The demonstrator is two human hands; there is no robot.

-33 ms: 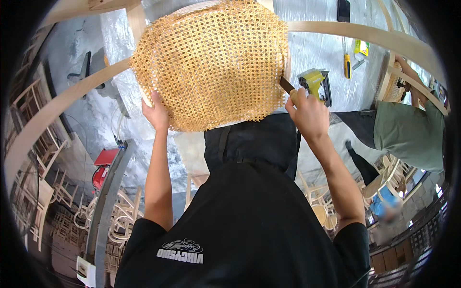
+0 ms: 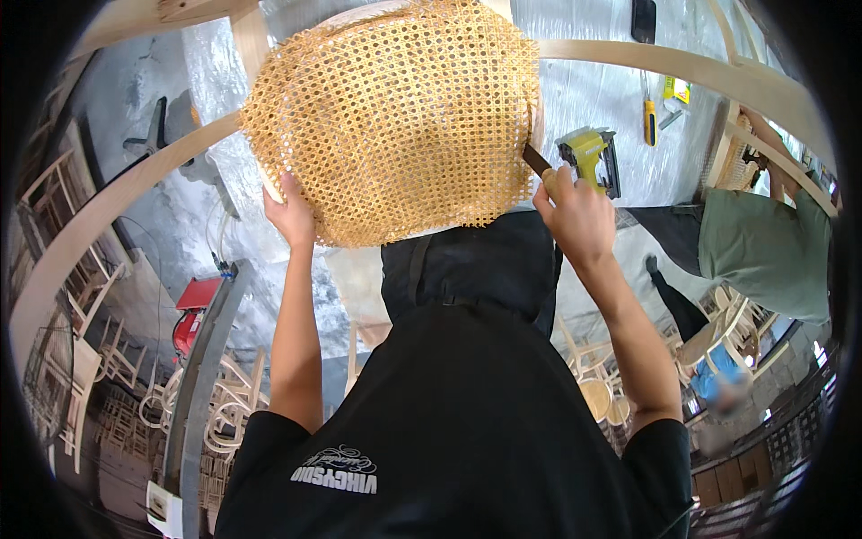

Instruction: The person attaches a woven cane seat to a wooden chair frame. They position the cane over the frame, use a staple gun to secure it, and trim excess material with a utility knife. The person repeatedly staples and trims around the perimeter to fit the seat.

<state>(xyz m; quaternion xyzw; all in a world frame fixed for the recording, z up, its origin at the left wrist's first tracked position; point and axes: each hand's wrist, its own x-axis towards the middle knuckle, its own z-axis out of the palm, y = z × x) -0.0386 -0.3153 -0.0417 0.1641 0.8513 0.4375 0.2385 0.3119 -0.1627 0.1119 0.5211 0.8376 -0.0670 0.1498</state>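
A sheet of golden woven cane webbing (image 2: 404,117) with frayed edges covers a pale wooden chair seat. On its lower left edge, my left hand (image 2: 292,216) is closed, thumb on top; the other fingers are mostly hidden. In my right hand (image 2: 579,216) is a knife (image 2: 537,160), its wooden handle inside my fist. The dark blade points up and left, its tip at the right edge of the webbing. Just beyond that hand lies a yellow-green staple gun (image 2: 585,148). Curved wooden chair parts (image 2: 646,56) stretch out to both sides.
Plastic film covers the work surface, bearing a yellow-handled screwdriver (image 2: 649,121), a black phone (image 2: 643,20) and a yellow packet (image 2: 677,88). A person in a green shirt (image 2: 763,251) works at the right. Several wooden chair frames (image 2: 238,409) stand around, near a grey metal beam (image 2: 193,404).
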